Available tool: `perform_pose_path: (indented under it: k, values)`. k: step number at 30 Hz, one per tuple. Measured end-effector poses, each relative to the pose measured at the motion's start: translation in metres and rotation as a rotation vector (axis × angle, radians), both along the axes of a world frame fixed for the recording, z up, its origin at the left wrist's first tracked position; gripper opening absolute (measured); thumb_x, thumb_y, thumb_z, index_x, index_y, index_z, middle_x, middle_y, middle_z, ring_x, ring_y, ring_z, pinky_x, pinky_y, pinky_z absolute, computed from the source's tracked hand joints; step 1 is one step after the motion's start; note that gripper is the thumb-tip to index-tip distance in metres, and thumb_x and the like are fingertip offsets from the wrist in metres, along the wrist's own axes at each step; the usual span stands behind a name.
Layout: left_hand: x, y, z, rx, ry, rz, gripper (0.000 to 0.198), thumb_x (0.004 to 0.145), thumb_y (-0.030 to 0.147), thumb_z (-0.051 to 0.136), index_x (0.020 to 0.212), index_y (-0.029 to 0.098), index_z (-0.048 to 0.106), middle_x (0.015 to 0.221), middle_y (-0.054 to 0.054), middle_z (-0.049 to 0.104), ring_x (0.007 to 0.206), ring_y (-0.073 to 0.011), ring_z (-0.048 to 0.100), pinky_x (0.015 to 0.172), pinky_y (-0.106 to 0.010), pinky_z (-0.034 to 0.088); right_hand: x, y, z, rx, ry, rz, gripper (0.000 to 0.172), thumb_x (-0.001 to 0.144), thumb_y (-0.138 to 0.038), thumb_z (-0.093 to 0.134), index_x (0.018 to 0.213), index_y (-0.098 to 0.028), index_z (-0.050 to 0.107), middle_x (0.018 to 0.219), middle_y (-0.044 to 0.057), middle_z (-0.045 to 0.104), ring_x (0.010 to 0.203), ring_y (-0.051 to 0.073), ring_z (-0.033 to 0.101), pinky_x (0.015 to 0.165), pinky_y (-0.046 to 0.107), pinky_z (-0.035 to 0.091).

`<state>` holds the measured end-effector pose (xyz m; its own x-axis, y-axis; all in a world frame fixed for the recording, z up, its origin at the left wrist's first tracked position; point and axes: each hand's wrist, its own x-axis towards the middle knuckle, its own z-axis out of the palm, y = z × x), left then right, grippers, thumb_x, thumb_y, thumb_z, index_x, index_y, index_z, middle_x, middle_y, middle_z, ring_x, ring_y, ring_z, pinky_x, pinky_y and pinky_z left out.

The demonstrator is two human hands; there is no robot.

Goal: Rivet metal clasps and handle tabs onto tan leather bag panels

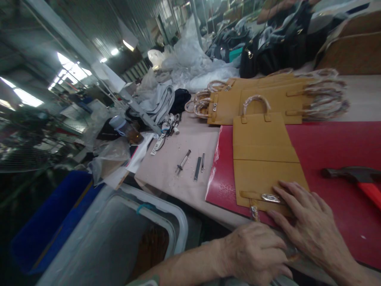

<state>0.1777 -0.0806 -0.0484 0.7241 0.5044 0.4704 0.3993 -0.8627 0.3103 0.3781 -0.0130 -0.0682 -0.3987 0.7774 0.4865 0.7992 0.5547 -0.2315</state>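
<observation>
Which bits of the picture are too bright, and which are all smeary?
In the head view, the windows glare white; in the head view, the fan is dim and smeary; also in the head view, the metal clasp by the right hand shines, while the tan bag looks fairly clear.

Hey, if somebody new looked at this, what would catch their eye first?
Probably the bright red board on the table, with a tan bag lying across it and the right hand on the bag's near end. To the right lies a hammer with a reddish handle; behind, more bags are piled.
</observation>
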Motion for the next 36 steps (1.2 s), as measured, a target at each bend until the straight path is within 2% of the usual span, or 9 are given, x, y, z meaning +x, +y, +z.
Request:
perform_pose_path:
  k: [2,5,8,10,15,23,29,32,36]
  values:
    - [-0.025,0.006,0.009,-0.031,-0.134,0.208,0.019,0.099,0.027,0.055,0.086,0.016,0.065,0.096,-0.009,0.072,0.094,-0.0194,0.068,0.088,-0.034,0.054,-0.001,0.000,0.002,0.008,0.004,0.000,0.050,0.097,-0.052,0.044,0.135,-0.021,0.054,0.139,0.020,0.061,0.126,0.044,0.058,0.102,0.063,0.042]
    - [-0.087,0.036,0.027,-0.042,-0.175,0.715,0.015,0.097,0.019,0.052,0.089,0.018,0.065,0.097,-0.011,0.072,0.095,-0.0230,0.067,0.088,-0.037,0.054,-0.002,0.001,0.003,-0.031,0.014,0.007,0.050,0.096,-0.053,0.044,0.137,-0.025,0.052,0.138,0.021,0.061,0.127,0.047,0.056,0.102,0.066,0.041]
    - [-0.161,0.082,0.045,-0.152,0.107,1.196,0.016,0.095,0.021,0.054,0.094,0.016,0.068,0.101,-0.015,0.071,0.100,-0.0268,0.067,0.090,-0.038,0.051,-0.003,0.001,0.003,-0.059,0.018,-0.001,0.051,0.095,-0.053,0.045,0.135,-0.023,0.054,0.139,0.021,0.060,0.128,0.046,0.055,0.104,0.066,0.040]
    - [-0.201,0.111,0.050,-0.389,0.332,1.416,0.023,0.096,0.029,0.053,0.093,0.014,0.070,0.102,-0.015,0.072,0.101,-0.0278,0.066,0.086,-0.035,0.050,-0.004,-0.001,0.005,-0.055,0.013,-0.017,0.050,0.096,-0.053,0.047,0.133,-0.020,0.056,0.140,0.020,0.060,0.129,0.044,0.055,0.105,0.065,0.041]
    - [-0.236,0.146,0.036,-0.667,0.406,1.320,0.037,0.094,0.037,0.052,0.067,0.015,0.067,0.060,-0.005,0.063,0.066,-0.0223,0.064,0.059,-0.027,0.042,-0.006,-0.007,0.010,-0.097,-0.015,-0.041,0.048,0.097,-0.049,0.051,0.132,-0.017,0.057,0.144,0.017,0.057,0.135,0.039,0.050,0.109,0.062,0.040]
    - [-0.218,0.143,0.021,-0.593,0.567,1.263,0.023,0.082,0.039,0.064,0.084,0.016,0.068,0.081,-0.011,0.072,0.081,-0.0261,0.068,0.066,-0.028,0.044,-0.006,-0.012,0.015,-0.160,0.012,-0.057,0.050,0.093,-0.046,0.058,0.134,-0.018,0.056,0.147,0.018,0.055,0.139,0.038,0.046,0.113,0.060,0.036]
    - [-0.215,0.149,0.031,-0.737,0.582,1.248,0.017,0.072,0.026,0.069,0.060,0.018,0.060,0.054,-0.005,0.058,0.062,-0.0225,0.063,0.056,-0.027,0.040,-0.005,-0.011,0.014,-0.190,0.031,-0.046,0.050,0.092,-0.046,0.059,0.135,-0.020,0.056,0.148,0.017,0.054,0.140,0.038,0.045,0.114,0.061,0.035]
    - [-0.217,0.141,0.037,-0.878,0.306,1.293,0.019,0.070,0.026,0.069,0.057,0.018,0.058,0.048,-0.001,0.054,0.049,-0.0172,0.055,0.051,-0.026,0.040,-0.006,-0.011,0.015,-0.194,0.035,-0.049,0.050,0.093,-0.047,0.059,0.135,-0.020,0.056,0.147,0.017,0.055,0.139,0.038,0.046,0.114,0.061,0.035]
    - [-0.206,0.118,0.045,-1.062,-0.528,1.201,0.028,0.063,0.036,0.077,0.067,0.014,0.060,0.060,-0.002,0.063,0.053,-0.0143,0.059,0.052,-0.025,0.050,-0.008,-0.011,0.018,-0.188,0.011,-0.047,0.050,0.094,-0.048,0.057,0.133,-0.018,0.057,0.146,0.018,0.055,0.139,0.039,0.046,0.114,0.060,0.035]
